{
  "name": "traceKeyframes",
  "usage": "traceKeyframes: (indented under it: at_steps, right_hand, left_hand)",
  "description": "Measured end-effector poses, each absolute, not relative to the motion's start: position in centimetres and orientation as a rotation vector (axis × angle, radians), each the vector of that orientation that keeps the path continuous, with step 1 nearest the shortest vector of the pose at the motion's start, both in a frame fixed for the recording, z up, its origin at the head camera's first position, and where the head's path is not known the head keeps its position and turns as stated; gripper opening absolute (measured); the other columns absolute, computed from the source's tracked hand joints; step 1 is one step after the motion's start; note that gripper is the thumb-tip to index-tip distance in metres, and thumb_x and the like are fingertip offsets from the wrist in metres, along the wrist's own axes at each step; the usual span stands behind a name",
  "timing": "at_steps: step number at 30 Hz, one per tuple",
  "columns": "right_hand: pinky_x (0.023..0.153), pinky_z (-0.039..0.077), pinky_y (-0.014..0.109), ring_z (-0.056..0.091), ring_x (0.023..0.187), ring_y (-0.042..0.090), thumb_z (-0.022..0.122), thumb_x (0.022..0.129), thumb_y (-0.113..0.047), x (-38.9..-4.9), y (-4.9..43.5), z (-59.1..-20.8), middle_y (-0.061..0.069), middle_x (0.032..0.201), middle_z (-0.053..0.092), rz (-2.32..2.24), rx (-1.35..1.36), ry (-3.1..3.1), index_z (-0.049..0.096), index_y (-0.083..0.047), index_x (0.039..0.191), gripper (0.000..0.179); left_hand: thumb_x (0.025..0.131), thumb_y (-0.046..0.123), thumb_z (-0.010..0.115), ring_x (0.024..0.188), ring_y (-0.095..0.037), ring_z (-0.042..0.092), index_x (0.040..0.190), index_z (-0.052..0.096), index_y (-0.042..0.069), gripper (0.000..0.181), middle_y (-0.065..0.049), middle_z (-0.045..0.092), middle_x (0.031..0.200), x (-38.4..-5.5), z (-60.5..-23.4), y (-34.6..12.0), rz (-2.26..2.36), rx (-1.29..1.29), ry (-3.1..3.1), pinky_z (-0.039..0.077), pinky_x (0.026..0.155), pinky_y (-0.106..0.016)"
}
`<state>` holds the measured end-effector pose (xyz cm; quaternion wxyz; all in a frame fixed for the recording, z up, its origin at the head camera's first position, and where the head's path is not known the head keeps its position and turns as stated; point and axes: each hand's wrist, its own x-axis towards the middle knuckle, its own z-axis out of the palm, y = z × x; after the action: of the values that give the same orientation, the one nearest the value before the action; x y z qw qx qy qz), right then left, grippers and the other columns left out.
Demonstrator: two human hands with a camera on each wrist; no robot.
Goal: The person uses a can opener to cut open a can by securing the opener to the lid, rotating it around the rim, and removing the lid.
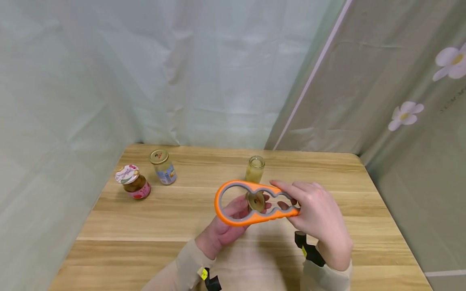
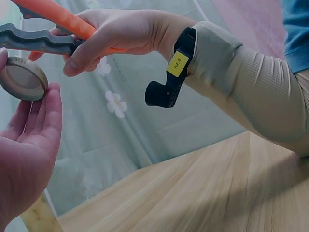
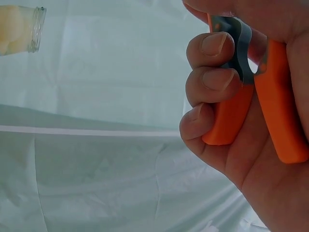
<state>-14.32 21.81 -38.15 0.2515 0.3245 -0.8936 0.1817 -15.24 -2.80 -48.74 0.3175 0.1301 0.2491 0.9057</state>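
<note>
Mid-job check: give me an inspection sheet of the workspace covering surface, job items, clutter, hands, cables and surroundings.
Surface: wood-grain table, shadowed below the hands.
Job items: loose gold lid; orange-and-grey jar opener; open jar standing beyond the hands.
Clutter: gold-lidded jar and pink-labelled jar, both capped, at the table's left.
Left hand: holds the lid between thumb and fingers.
Right hand: grips the opener's handles.
Cables: nothing seen.
Surroundings: pale sheeting, flower prints at right.

Passage free between open jar (image 1: 254,173) and blue-labelled jar (image 1: 165,170); orange opener (image 1: 259,187) obstructs above lid (image 1: 256,201).
</note>
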Motion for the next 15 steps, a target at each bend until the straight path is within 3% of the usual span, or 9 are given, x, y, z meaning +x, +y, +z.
traceKeyframes:
  at_steps: [15]
  right_hand:
    - [0.060,0.043,0.032,0.045,0.063,0.008,0.088,0.078,-0.011,-14.44,22.10,-38.04,-0.015,0.073,0.053,0.486,0.865,-2.431,0.078,-0.022,0.131,0.055]
  left_hand:
    - [0.111,0.024,0.061,0.134,-0.022,0.061,0.141,0.068,0.014,0.032,-0.005,0.068,0.141,-16.20,-49.04,-2.37,2.400,0.441,0.629,0.042,0.119,-0.034]
